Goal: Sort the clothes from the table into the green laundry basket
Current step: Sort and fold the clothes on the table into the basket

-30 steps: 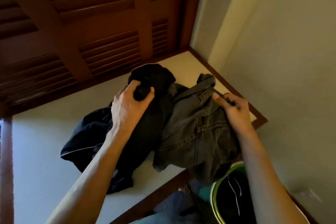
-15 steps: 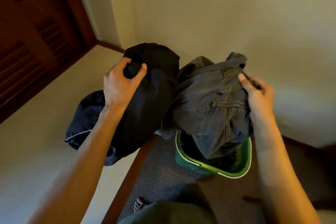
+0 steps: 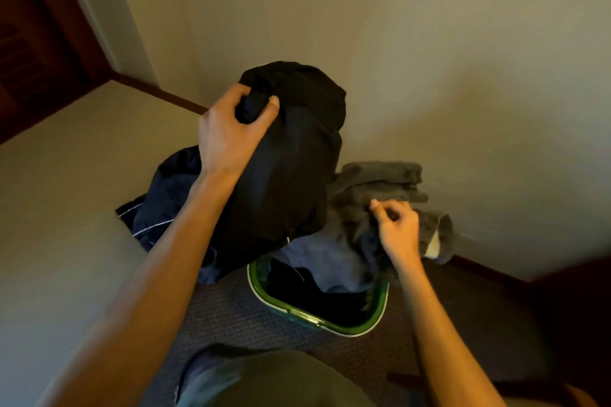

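Nearest, low in view: the person's own lap in olive-grey cloth, then dark patterned carpet [image 3: 251, 317].

On the carpet, the green plastic laundry basket with a pale rim [image 3: 334, 327]. Already inside: something black with a thin white line, and a bluish-grey garment draped against the far wall of the basket.

Right hand [image 3: 398, 230]: low, over the basket's far right rim. Grip looks loosely curled, fingers bent; it touches the grey denim garment [image 3: 380, 188], but whether it pinches the cloth or is letting go I cannot tell. The denim is heaped over the far rim, part hanging outside to the right.

Left hand [image 3: 231, 132]: higher up, grip clenched on a fistful of the black, slightly shiny garment [image 3: 297, 155]. The bundle hangs from the fist with its long axis near vertical. Its lower hem sits just above the basket's left rim, the bulk overhanging the left edge rather than the middle.

A dark navy piece with white piping [image 3: 158, 208] trails off the bundle to the left, over the pale tabletop [image 3: 66, 192].

Judgement: the basket lies down and to the right of the left grip, so the coming drop turns on carrying the bundle rightward first. The trailing navy part may catch outside the rim.

Beyond: plain beige wall, dark wooden skirting.
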`<state>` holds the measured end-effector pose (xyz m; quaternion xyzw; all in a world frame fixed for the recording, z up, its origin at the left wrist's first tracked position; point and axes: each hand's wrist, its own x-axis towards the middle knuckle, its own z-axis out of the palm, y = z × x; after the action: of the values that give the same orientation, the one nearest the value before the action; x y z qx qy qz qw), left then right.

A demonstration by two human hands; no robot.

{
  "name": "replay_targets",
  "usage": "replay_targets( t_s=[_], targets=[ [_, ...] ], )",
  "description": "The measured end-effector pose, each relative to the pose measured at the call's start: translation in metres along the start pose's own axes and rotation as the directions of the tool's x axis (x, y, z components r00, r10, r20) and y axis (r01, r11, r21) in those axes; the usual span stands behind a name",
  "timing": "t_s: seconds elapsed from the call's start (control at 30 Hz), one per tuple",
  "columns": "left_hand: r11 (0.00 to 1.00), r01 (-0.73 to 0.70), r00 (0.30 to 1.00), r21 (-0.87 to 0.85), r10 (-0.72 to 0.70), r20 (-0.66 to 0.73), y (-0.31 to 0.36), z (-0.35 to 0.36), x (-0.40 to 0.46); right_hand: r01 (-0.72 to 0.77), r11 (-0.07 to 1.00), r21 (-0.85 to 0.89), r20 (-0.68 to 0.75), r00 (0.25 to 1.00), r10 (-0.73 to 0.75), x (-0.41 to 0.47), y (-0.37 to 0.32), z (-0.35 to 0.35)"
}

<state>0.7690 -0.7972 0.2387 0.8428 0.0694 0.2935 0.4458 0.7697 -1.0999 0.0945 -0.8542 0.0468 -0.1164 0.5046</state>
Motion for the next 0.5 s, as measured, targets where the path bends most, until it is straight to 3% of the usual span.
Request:
replay_targets(
  t_s=[0.1,0.33,0.5],
  targets=[
    [1.0,-0.001,1.0,0.005,0.001,0.027,0.011,0.029,-0.012,-0.165,0.986,0.034,0.068,0.984,0.162,-0.003,0.026,-0.011],
    [0.989,0.034,0.994,-0.141,-0.019,0.104,0.044,0.081,-0.013,-0.349,0.922,0.168,0.121,0.936,0.332,-0.004,0.052,-0.039],
    [0.964,0.043,0.996,-0.261,-0.019,0.093,0.071,0.115,-0.008,-0.405,0.902,0.152,0.122,0.913,0.389,-0.008,0.073,-0.052]
  ],
)
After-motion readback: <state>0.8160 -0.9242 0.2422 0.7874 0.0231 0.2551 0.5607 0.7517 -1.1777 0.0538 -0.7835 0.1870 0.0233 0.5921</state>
